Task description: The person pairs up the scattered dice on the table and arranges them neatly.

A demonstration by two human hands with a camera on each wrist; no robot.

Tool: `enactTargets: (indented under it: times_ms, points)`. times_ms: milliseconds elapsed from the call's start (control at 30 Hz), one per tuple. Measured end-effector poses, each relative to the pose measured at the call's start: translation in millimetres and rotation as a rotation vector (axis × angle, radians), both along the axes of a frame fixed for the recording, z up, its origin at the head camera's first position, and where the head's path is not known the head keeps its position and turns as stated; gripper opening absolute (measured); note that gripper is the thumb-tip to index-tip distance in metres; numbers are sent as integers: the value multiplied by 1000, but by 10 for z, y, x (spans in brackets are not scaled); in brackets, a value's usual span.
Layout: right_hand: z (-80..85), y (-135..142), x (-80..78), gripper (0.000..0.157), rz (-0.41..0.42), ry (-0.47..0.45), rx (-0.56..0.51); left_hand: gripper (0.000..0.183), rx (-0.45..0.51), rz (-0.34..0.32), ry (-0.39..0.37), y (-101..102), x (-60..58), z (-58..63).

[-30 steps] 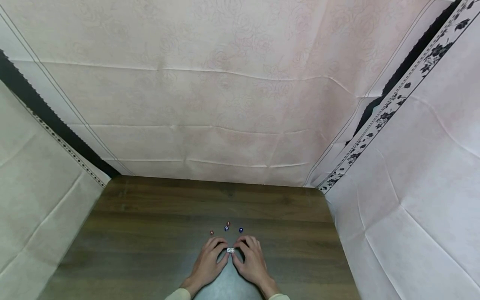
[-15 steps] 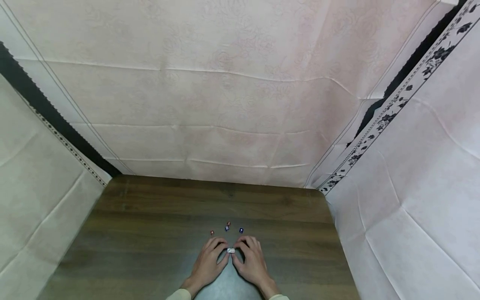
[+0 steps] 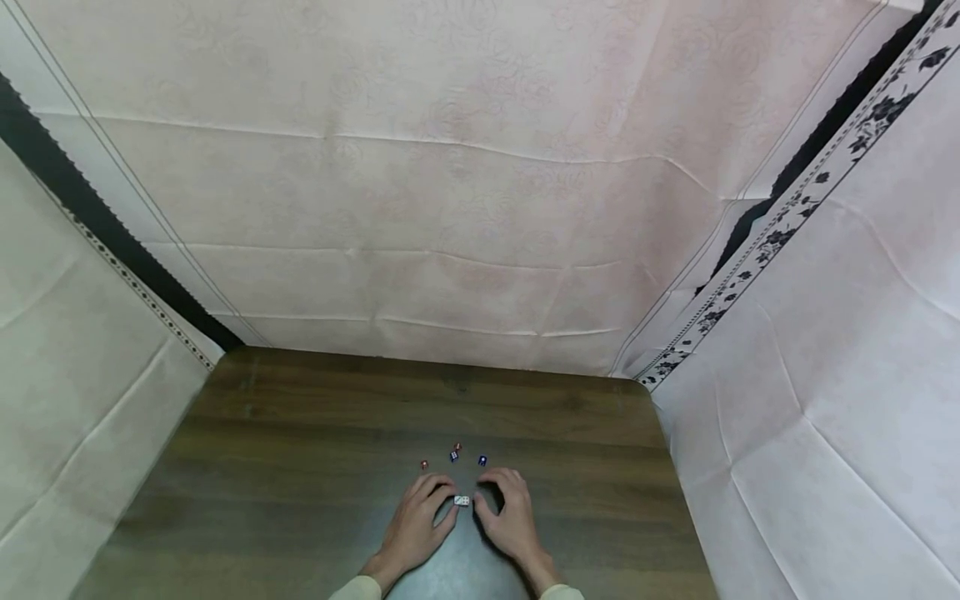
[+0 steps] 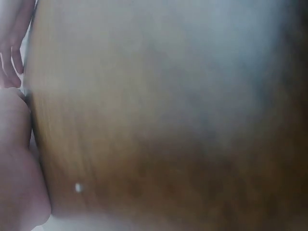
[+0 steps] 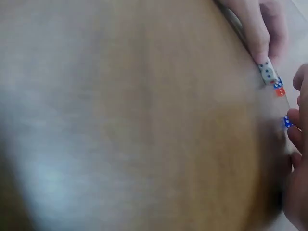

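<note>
Two white dice (image 3: pixel 461 501) sit side by side on the wooden table between the hands. My left hand (image 3: pixel 412 521) pinches at the left one with thumb and index finger; in the right wrist view its fingertips meet a white die (image 5: pixel 267 72). My right hand (image 3: pixel 512 521) is just to the right of the pair, a small gap away, with curved fingers and nothing between thumb and index finger. Beyond the hands lie a red die (image 3: pixel 423 465), a blue die (image 3: pixel 453 457) close to another red die (image 3: pixel 457 447), and a second blue die (image 3: pixel 482 460).
The brown wooden table (image 3: pixel 300 417) reaches back to a pale cloth (image 3: pixel 450 208) hanging behind it. More white cloth (image 3: pixel 810 400) hangs along the right side, and another sheet (image 3: pixel 82 375) on the left. The left wrist view is blurred and shows mostly tabletop.
My right hand has let go of the white dice and drawn a little to the right. The left hand and the coloured dice have stayed in place.
</note>
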State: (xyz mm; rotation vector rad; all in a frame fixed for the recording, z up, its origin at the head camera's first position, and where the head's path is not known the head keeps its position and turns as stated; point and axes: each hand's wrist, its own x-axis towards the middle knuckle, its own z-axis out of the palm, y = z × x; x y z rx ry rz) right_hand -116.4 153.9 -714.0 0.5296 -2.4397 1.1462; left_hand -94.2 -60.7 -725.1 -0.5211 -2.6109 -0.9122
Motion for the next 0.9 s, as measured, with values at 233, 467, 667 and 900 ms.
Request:
enactTargets:
  times_ms: [233, 467, 667, 900]
  points:
    - [44, 53, -202, 24, -101, 79, 18, 20, 5, 2, -42, 2, -1, 39]
    - [94, 76, -332, 24, -95, 7, 71, 21, -5, 0, -36, 2, 3, 49]
    - [74, 75, -384, 21, -95, -72, 99, 21, 2, -9, -2, 2, 4, 50]
    - [19, 64, -417, 18, -119, -70, 136, 20, -3, -5, -23, -2, 4, 44]
